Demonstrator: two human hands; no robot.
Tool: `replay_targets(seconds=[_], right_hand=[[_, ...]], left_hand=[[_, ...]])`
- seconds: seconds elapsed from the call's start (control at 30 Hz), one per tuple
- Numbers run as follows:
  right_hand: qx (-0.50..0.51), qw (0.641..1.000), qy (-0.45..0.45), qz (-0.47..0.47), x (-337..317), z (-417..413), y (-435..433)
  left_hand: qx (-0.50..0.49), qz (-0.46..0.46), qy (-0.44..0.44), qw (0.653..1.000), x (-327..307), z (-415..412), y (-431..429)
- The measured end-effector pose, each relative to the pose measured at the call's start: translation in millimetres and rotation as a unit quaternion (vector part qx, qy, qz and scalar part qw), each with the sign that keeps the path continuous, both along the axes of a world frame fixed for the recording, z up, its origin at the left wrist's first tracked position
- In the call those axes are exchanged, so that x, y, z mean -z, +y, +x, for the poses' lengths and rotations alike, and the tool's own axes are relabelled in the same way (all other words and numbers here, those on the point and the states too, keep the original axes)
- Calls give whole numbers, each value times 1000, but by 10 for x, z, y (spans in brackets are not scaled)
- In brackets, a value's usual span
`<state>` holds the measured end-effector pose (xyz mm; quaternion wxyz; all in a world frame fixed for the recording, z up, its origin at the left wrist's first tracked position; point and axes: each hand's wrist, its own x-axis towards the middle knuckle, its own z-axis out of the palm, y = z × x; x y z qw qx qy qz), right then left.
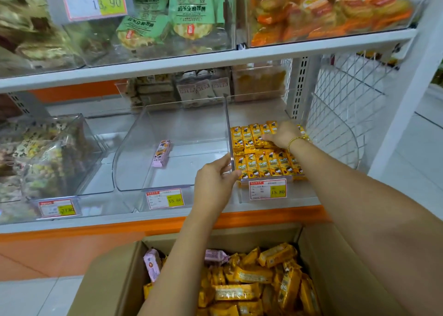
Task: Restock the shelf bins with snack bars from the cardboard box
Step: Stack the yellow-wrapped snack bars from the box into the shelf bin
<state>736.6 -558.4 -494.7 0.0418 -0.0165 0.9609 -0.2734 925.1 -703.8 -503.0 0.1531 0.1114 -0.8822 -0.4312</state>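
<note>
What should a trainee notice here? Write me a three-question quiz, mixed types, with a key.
1. True or false: the middle bin holds a single pink bar.
2. The right hand touches: A) yellow bars; B) the box; C) a price tag.
3. Fill in: the left hand grips the clear ___ on the middle bin's right side.
Key: 1 true; 2 A; 3 wall.
</note>
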Motion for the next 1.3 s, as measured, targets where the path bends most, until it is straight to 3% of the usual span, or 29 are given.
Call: replay_targets(seconds=[0.07, 0.17, 0.33, 0.67, 0.93, 1.0, 1.13, 1.23, 1.3], right_hand=[[-46, 999, -9, -6, 65, 4, -35], [-112, 990, -26, 79, 114, 2, -61], [-66, 989, 34, 127, 155, -31, -179], [-39, 999, 0, -36, 138, -88, -13], [19, 998, 61, -19, 52, 56, -38], [3, 995, 90, -48, -80, 189, -56], [-53, 968, 148, -197, -312, 797, 75], [-144, 952, 81, -259, -284, 1433, 212], [-205, 950, 21, -234, -99, 1744, 255]], left_hand=[[4, -9, 2, 1000, 17, -2, -9], [12, -24, 13, 1000, 34, 1, -14], [10, -22, 10, 1000, 53, -5, -18], [2, -18, 7, 1000, 78, -24, -7], [-5, 4, 12, 1000, 78, -48, 6], [-6, 5, 15, 1000, 36, -32, 22], [-12, 2, 56, 998, -38, 114, 93], [-39, 20, 104, 994, 2, 412, 158], [-57, 23, 114, 992, 125, 665, 156]])
